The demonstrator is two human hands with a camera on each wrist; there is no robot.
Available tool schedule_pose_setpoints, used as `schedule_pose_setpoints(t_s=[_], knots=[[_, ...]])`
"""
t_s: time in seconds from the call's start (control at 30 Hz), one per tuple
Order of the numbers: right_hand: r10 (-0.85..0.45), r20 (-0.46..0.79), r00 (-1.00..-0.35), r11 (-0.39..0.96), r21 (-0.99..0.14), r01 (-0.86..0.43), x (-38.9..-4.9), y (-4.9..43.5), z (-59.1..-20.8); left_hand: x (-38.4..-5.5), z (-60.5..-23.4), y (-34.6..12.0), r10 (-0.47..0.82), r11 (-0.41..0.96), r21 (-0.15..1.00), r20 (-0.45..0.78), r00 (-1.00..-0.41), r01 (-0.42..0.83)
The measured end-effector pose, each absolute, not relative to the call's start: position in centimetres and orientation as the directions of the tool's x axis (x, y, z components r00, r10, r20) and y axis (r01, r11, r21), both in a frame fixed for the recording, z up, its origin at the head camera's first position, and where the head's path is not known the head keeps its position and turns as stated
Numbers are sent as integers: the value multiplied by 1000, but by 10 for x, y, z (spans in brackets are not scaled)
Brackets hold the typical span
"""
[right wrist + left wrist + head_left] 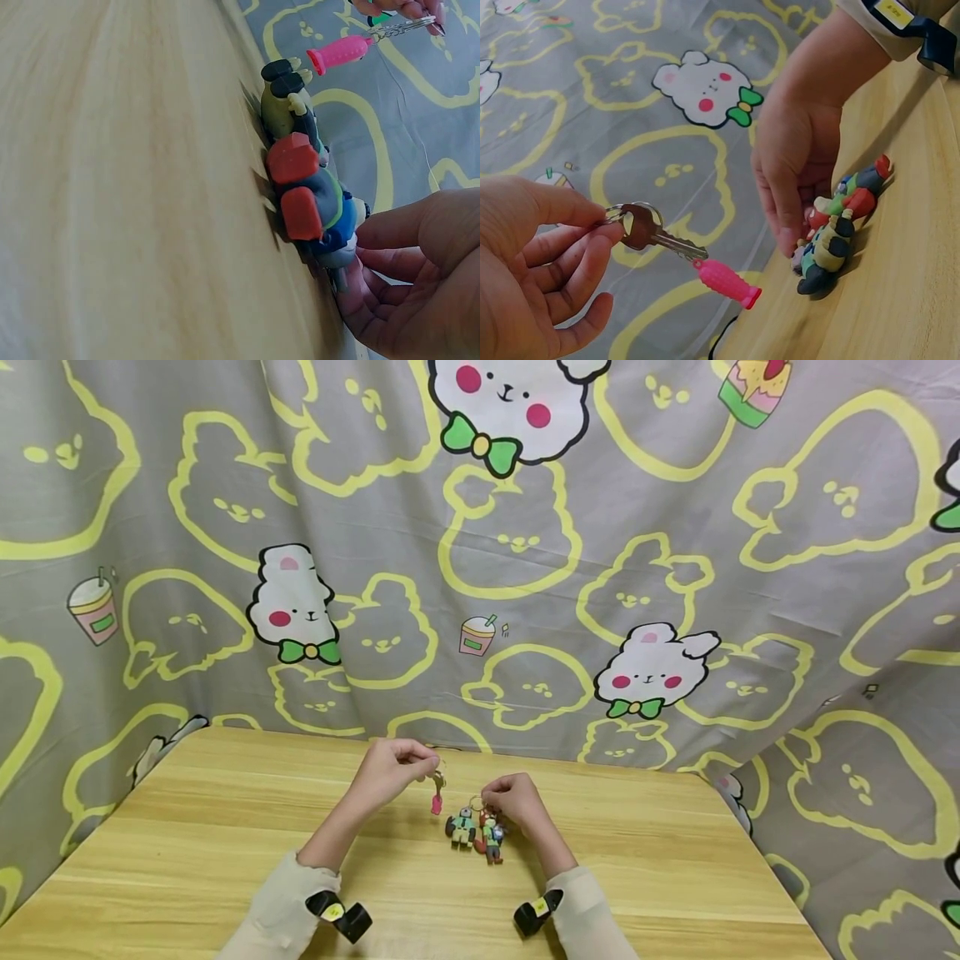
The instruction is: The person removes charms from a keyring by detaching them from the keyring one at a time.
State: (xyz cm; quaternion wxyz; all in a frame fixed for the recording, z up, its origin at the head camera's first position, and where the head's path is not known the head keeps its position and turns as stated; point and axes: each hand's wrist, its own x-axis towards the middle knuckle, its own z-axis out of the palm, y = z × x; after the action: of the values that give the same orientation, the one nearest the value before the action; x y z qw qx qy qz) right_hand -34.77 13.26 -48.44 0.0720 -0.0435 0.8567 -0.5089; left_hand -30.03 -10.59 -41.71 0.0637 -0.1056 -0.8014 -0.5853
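Observation:
My left hand [392, 770] pinches a metal key ring between thumb and forefinger, above the table. A key [676, 241] and a pink fish-shaped charm [726, 283] hang from it. Two cartoon figure keychains lie on the wood: one with a teal top and dark arms [461, 829], the other a red-and-green figure with a blue part [492, 837]. My right hand [519, 802] rests low over them, its thumb and fingertips pinching the top end of the red-and-green figure keychain. A gold-coloured ring [477, 804] shows beside those fingertips.
The wooden table [187, 843] reaches back to a grey curtain [525, 568] printed with rabbits and yellow outlines, which also hangs along both sides. A black camera [341, 914] is strapped to the left wrist and another [536, 912] to the right.

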Motion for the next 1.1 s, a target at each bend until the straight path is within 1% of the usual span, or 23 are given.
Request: schedule_pose_setpoints(t_s=[0.37,0.6,0.73,0.93,1.1], knots=[[-174,-97,-980,473,-881,3,-347,135,-480,-301,-418,-105,87,309,923,214,-973,231],[-197,-110,-974,450,-893,10,-344,139,-462,-302,-419,-105,83,322,920,207,-975,223],[-197,-59,-979,470,-882,-41,-339,140,-445,-302,-419,-105,86,321,919,214,-973,230],[-221,24,-975,448,-885,-123,-330,141,-423,-300,-418,-103,81,325,918,211,-974,226],[-292,122,-949,405,-883,-238,-320,138,-408,-297,-415,-100,89,312,925,200,-976,218]])
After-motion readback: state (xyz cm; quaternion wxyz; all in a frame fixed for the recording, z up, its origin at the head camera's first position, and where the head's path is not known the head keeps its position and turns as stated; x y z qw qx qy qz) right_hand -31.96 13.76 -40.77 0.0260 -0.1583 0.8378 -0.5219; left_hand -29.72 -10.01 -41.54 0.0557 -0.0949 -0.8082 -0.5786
